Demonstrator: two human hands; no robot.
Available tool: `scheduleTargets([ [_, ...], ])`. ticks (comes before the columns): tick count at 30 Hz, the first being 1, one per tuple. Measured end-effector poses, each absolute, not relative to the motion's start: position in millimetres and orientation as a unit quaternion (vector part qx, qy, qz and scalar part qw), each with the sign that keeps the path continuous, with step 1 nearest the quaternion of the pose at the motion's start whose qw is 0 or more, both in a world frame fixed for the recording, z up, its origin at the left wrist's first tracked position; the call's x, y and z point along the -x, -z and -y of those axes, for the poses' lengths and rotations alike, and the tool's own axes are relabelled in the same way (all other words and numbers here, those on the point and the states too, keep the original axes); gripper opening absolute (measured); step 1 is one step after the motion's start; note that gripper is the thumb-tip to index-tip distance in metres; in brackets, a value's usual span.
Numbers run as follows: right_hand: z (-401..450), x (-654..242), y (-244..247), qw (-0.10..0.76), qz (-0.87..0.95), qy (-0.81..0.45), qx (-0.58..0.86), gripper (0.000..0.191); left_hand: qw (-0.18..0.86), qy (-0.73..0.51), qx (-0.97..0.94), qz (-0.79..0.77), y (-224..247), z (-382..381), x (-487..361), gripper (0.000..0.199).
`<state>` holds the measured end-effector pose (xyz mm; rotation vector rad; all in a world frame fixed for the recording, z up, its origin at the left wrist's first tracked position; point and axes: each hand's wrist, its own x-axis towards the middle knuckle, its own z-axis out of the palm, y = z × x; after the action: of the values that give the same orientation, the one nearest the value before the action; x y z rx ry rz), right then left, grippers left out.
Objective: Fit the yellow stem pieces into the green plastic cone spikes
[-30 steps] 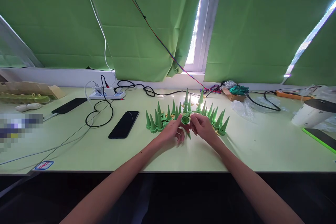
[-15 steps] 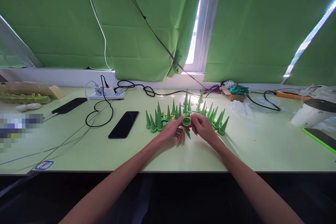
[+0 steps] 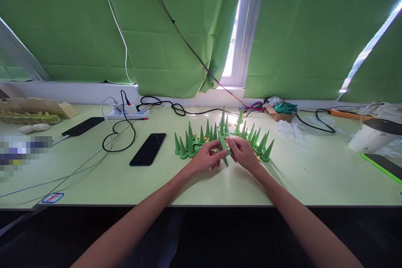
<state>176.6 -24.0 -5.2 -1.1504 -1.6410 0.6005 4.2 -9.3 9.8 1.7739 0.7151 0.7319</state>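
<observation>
Green tapered plastic spike (image 3: 222,138), between both hands over the pale green tabletop (image 3: 201,186). Left to right: black flat phone (image 3: 148,149); upright green pointed cones (image 3: 182,148); bare left hand (image 3: 205,155), thumb and fingers gripping the spike near its wide end. Long axis slants, tip away and slightly left. Bare right hand (image 3: 241,151) equally near, fingertips at the spike's right side; pinching or merely touching, cannot tell.
</observation>
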Motion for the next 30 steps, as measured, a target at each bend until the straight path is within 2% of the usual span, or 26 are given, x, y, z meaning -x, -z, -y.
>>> scheduleTargets([
  [19, 22.9, -176.5, 6.8, 0.496, 0.674, -0.231, 0.496, 0.061, 0.344, -0.377, -0.797, -0.324, 2.7, 7.3, -8.3, 0.028],
  [26, 22.9, -176.7, 5.9, 0.533, 0.645, -0.248, 0.488, 0.054, 0.351, -0.389, -0.768, -0.368, 1.1, 7.3, -8.0, 0.032],
  [30, 23.7, -177.4, 6.5, 0.559, 0.634, -0.256, 0.469, 0.051, 0.411, -0.378, -0.736, -0.383, -2.0, 7.9, -8.6, 0.036],
])
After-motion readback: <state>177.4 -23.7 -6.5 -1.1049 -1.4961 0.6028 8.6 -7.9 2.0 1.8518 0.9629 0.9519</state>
